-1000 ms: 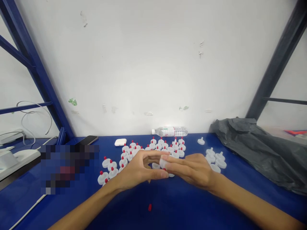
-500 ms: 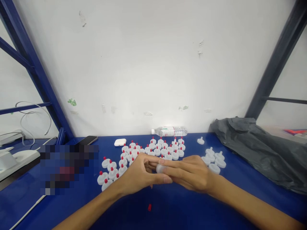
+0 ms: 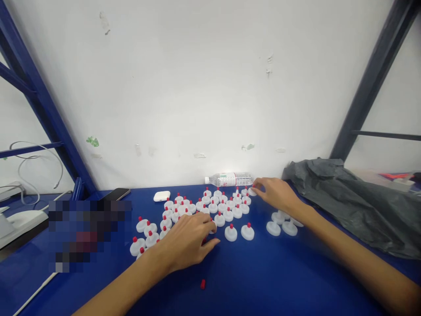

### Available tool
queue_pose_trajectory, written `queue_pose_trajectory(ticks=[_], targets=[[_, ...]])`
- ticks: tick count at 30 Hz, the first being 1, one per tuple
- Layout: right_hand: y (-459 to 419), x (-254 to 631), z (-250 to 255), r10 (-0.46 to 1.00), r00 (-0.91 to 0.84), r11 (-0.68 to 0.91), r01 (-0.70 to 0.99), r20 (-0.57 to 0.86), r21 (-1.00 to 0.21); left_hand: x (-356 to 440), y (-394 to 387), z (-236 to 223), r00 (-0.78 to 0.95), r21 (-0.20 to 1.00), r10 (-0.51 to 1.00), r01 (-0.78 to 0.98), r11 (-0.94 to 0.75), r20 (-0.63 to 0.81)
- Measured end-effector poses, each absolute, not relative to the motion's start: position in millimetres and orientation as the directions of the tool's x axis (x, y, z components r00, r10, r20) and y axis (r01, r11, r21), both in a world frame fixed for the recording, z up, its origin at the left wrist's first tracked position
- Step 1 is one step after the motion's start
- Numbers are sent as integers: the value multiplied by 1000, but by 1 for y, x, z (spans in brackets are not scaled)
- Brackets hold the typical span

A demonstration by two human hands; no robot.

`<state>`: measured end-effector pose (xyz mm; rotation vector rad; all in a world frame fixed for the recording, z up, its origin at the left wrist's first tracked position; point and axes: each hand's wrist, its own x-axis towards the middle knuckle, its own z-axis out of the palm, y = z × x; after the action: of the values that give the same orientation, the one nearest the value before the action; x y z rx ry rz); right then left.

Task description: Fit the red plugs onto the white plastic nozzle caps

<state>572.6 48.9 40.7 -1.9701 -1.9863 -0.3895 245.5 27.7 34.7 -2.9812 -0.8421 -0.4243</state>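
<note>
My left hand (image 3: pixel 189 240) hovers palm down at the front of the grouped white plastic discs, its fingers curled and thumb stretched out. A bit of red, seemingly a small red cap (image 3: pixel 204 240), shows beneath its fingers. Farther back, the fingertips of my right hand (image 3: pixel 274 193) pinch a white disc (image 3: pixel 252 191) at the right end of the back row. Many discs in the group, such as this one (image 3: pixel 247 232), carry red caps on their spouts. One loose red cap (image 3: pixel 203 284) lies near the table's front.
Several uncapped white discs (image 3: pixel 273 228) lie below my right forearm. A clear bottle (image 3: pixel 226 179) rests on its side by the wall. Left of the group are a white case (image 3: pixel 162 196) and a phone (image 3: pixel 117 194). Dark plastic sheeting (image 3: pixel 329 206) covers the right side.
My hands, earlier together around a white disc, have parted. My right hand has reached back and right; my left has shifted slightly left. The view has turned a little right.
</note>
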Motion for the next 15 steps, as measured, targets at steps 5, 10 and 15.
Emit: queue_pose_trajectory(ticks=[5, 10, 15], targets=[[52, 573, 34, 938, -14, 18, 1000, 346, -9, 247, 28, 32, 832, 73, 521, 517, -853, 192], [50, 585, 45, 916, 71, -75, 997, 394, -4, 248, 28, 33, 830, 113, 522, 510, -853, 198], [52, 603, 44, 893, 123, -133, 991, 433, -7, 249, 25, 36, 800, 143, 541, 522, -841, 261]])
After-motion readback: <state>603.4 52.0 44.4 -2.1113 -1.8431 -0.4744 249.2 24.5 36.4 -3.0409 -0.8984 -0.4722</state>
